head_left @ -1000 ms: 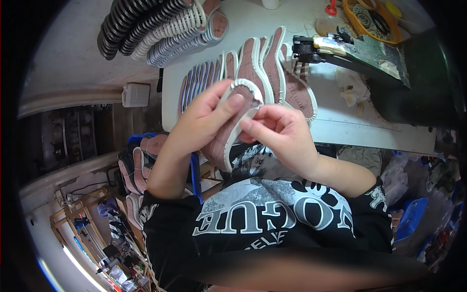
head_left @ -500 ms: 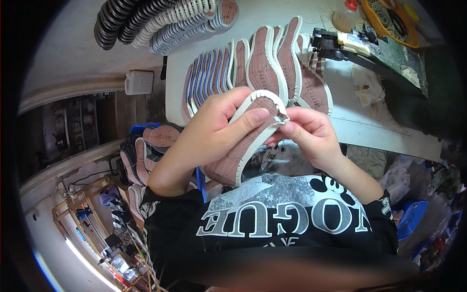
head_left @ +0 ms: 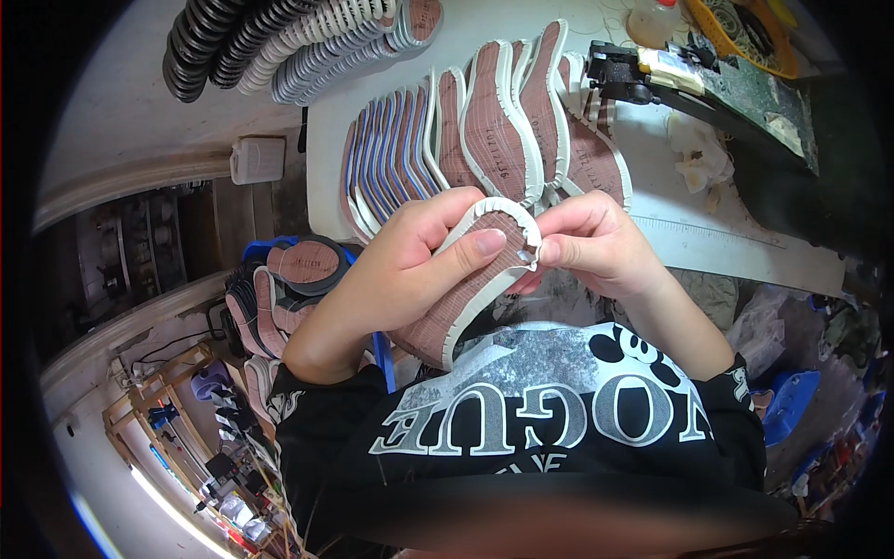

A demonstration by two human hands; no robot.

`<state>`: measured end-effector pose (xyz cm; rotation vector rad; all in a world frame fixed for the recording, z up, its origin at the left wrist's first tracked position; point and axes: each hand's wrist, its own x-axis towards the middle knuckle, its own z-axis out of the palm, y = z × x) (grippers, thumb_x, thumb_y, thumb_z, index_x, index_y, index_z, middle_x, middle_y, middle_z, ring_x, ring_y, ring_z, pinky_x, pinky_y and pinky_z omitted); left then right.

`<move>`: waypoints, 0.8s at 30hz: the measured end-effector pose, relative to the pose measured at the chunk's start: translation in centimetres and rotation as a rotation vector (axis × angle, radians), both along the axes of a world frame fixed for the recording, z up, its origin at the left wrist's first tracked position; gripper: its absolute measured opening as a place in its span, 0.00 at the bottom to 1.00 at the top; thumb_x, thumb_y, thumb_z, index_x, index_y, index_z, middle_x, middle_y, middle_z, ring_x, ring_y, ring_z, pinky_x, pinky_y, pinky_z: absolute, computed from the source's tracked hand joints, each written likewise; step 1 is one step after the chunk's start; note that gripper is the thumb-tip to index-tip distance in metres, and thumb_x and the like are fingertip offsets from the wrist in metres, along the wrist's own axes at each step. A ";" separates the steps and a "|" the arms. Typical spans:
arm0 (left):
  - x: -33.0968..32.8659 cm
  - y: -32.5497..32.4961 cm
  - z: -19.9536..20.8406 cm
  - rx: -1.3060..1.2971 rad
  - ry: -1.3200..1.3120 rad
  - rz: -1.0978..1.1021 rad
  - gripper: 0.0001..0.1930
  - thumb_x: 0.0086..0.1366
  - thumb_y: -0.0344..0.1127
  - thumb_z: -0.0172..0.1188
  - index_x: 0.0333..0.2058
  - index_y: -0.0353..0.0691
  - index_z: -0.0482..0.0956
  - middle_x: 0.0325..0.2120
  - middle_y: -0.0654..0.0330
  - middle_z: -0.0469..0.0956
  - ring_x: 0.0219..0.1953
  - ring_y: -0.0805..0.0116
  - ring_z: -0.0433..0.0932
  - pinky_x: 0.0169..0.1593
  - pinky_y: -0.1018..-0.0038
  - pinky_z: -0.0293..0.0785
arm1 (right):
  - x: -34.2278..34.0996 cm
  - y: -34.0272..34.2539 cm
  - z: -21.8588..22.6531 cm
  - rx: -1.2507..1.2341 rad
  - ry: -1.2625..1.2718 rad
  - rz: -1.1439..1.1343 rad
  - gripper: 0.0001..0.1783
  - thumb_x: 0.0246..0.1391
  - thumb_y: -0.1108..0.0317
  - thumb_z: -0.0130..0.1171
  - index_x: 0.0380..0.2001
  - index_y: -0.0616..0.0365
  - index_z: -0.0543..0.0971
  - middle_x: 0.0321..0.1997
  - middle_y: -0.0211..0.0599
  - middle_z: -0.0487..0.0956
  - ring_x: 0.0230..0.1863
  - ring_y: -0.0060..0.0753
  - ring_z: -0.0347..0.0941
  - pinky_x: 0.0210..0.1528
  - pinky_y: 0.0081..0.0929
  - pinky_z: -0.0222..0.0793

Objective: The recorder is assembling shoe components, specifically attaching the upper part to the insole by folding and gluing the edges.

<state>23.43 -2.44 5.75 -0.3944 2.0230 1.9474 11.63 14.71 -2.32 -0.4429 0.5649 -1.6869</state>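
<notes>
A reddish-brown shoe insole (head_left: 466,284) with a white strip folded around its rim is held tilted in front of my chest. My left hand (head_left: 419,256) grips it from the left, thumb pressed flat on its face. At the right side of its rounded end, my right hand (head_left: 596,244) pinches the white edging (head_left: 533,252) between thumb and fingers. The strip stands slightly away from the insole at that spot. Just beyond my hands, several similar insoles (head_left: 498,121) with notched white rims lie on the white table (head_left: 670,186).
Blue-edged insoles (head_left: 391,149) stand in a row at the table's left. Black and white stacks (head_left: 307,47) lie at the far left. A green machine (head_left: 745,102), clear bottle (head_left: 654,20) and yellow basket (head_left: 787,61) occupy the far right. More insoles (head_left: 307,264) are piled at my left.
The insole and both hands sit slightly lower in the picture. My right fingers have shifted a little along the white edging, still pinching it.
</notes>
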 end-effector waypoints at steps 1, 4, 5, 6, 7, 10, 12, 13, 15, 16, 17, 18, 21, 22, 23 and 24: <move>0.0 0.2 -0.1 0.031 0.022 0.032 0.13 0.67 0.39 0.52 0.39 0.33 0.73 0.31 0.63 0.76 0.35 0.81 0.73 0.38 0.82 0.69 | -0.1 0.1 0.0 0.012 0.008 0.026 0.11 0.55 0.71 0.58 0.37 0.70 0.79 0.32 0.47 0.81 0.33 0.37 0.80 0.37 0.28 0.78; -0.1 0.4 0.0 0.041 0.059 0.062 0.13 0.66 0.39 0.53 0.37 0.33 0.74 0.29 0.63 0.77 0.32 0.80 0.73 0.36 0.80 0.69 | 0.0 0.1 -0.3 -0.002 -0.040 0.022 0.11 0.55 0.71 0.58 0.36 0.70 0.79 0.32 0.48 0.81 0.33 0.37 0.80 0.38 0.29 0.78; -0.1 0.5 0.0 0.021 0.075 0.060 0.13 0.66 0.40 0.53 0.37 0.33 0.74 0.28 0.63 0.77 0.32 0.79 0.73 0.36 0.80 0.69 | -0.1 0.1 -0.3 -0.002 -0.040 0.021 0.11 0.55 0.71 0.58 0.36 0.70 0.79 0.32 0.48 0.81 0.33 0.37 0.80 0.38 0.29 0.78; 0.0 0.5 0.1 0.021 0.074 0.060 0.13 0.66 0.40 0.53 0.37 0.33 0.74 0.28 0.63 0.77 0.32 0.79 0.73 0.36 0.80 0.69 | -0.2 0.0 -0.4 0.001 -0.023 0.029 0.11 0.54 0.71 0.59 0.36 0.70 0.79 0.31 0.47 0.81 0.33 0.37 0.80 0.38 0.28 0.78; 0.0 0.5 0.1 0.015 0.062 0.056 0.13 0.66 0.40 0.53 0.37 0.33 0.74 0.28 0.63 0.77 0.32 0.79 0.74 0.36 0.80 0.69 | -0.3 0.0 -0.4 0.003 -0.006 0.036 0.10 0.54 0.71 0.59 0.35 0.70 0.80 0.31 0.47 0.81 0.33 0.36 0.80 0.38 0.28 0.78; 0.3 0.7 0.6 -0.036 0.051 0.042 0.14 0.66 0.41 0.53 0.37 0.33 0.74 0.26 0.62 0.77 0.31 0.78 0.74 0.35 0.79 0.69 | -0.5 0.3 0.3 0.038 0.112 0.035 0.10 0.53 0.71 0.60 0.34 0.69 0.80 0.30 0.45 0.81 0.33 0.33 0.80 0.37 0.26 0.78; 0.3 0.7 0.7 -0.078 0.047 0.033 0.14 0.66 0.41 0.53 0.37 0.33 0.75 0.26 0.61 0.77 0.30 0.77 0.75 0.34 0.79 0.69 | -0.7 0.4 1.0 0.070 0.158 0.026 0.09 0.53 0.71 0.60 0.33 0.69 0.80 0.30 0.44 0.81 0.32 0.31 0.80 0.37 0.25 0.77; 0.3 0.7 0.6 -0.115 0.062 0.044 0.14 0.66 0.40 0.53 0.37 0.33 0.75 0.26 0.60 0.77 0.30 0.76 0.75 0.34 0.78 0.69 | -0.9 0.4 1.3 0.103 0.204 0.018 0.09 0.53 0.71 0.61 0.33 0.68 0.80 0.29 0.43 0.81 0.32 0.30 0.80 0.37 0.24 0.77; 0.3 0.8 0.7 -0.152 0.076 0.054 0.14 0.66 0.40 0.52 0.37 0.33 0.75 0.25 0.58 0.77 0.29 0.75 0.76 0.33 0.77 0.69 | -0.8 0.6 2.5 0.151 0.191 -0.001 0.09 0.53 0.71 0.61 0.32 0.68 0.80 0.28 0.42 0.81 0.31 0.28 0.80 0.36 0.23 0.77; 0.3 0.9 0.8 -0.190 0.099 0.043 0.14 0.66 0.40 0.52 0.37 0.33 0.76 0.25 0.58 0.77 0.29 0.74 0.76 0.32 0.77 0.69 | -0.6 0.9 3.0 0.196 0.184 -0.024 0.09 0.53 0.71 0.61 0.32 0.68 0.80 0.28 0.41 0.81 0.30 0.27 0.80 0.36 0.22 0.77; 0.3 1.0 0.9 -0.227 0.121 0.033 0.13 0.66 0.39 0.52 0.37 0.33 0.76 0.24 0.58 0.77 0.28 0.74 0.76 0.32 0.76 0.69 | -0.3 1.1 3.3 0.196 0.183 -0.025 0.09 0.53 0.71 0.61 0.32 0.68 0.80 0.28 0.41 0.81 0.30 0.27 0.80 0.36 0.22 0.77; 0.2 1.1 1.0 -0.228 0.121 0.033 0.13 0.66 0.39 0.52 0.37 0.33 0.76 0.24 0.58 0.77 0.28 0.74 0.76 0.32 0.76 0.69 | -0.1 1.2 3.6 0.232 0.205 -0.055 0.08 0.53 0.72 0.61 0.31 0.69 0.80 0.27 0.41 0.81 0.30 0.26 0.79 0.35 0.21 0.76; 0.1 1.4 1.1 -0.264 0.133 0.031 0.13 0.66 0.39 0.53 0.37 0.33 0.77 0.23 0.57 0.77 0.27 0.73 0.76 0.31 0.76 0.69 | 0.3 1.5 4.2 0.287 0.275 -0.123 0.08 0.54 0.72 0.60 0.31 0.69 0.80 0.27 0.40 0.81 0.29 0.24 0.79 0.34 0.18 0.75; 0.0 1.5 0.9 -0.243 0.130 0.049 0.13 0.65 0.39 0.53 0.36 0.32 0.77 0.24 0.58 0.77 0.27 0.74 0.76 0.31 0.76 0.69 | 0.4 1.6 4.4 0.305 0.324 -0.163 0.08 0.54 0.73 0.59 0.30 0.69 0.80 0.26 0.39 0.81 0.29 0.23 0.78 0.33 0.17 0.74; 0.0 1.6 0.8 -0.221 0.128 0.067 0.13 0.65 0.39 0.54 0.36 0.32 0.77 0.24 0.58 0.77 0.28 0.75 0.76 0.31 0.77 0.70 | 0.4 1.7 4.6 0.304 0.324 -0.161 0.08 0.54 0.73 0.59 0.30 0.69 0.80 0.26 0.39 0.81 0.29 0.23 0.78 0.33 0.17 0.74; -0.2 1.6 0.7 -0.219 0.127 0.064 0.13 0.65 0.39 0.54 0.36 0.32 0.77 0.24 0.58 0.77 0.28 0.75 0.76 0.31 0.77 0.70 | 0.5 1.8 4.7 0.316 0.365 -0.164 0.08 0.54 0.73 0.58 0.30 0.69 0.80 0.26 0.39 0.81 0.29 0.22 0.78 0.33 0.17 0.74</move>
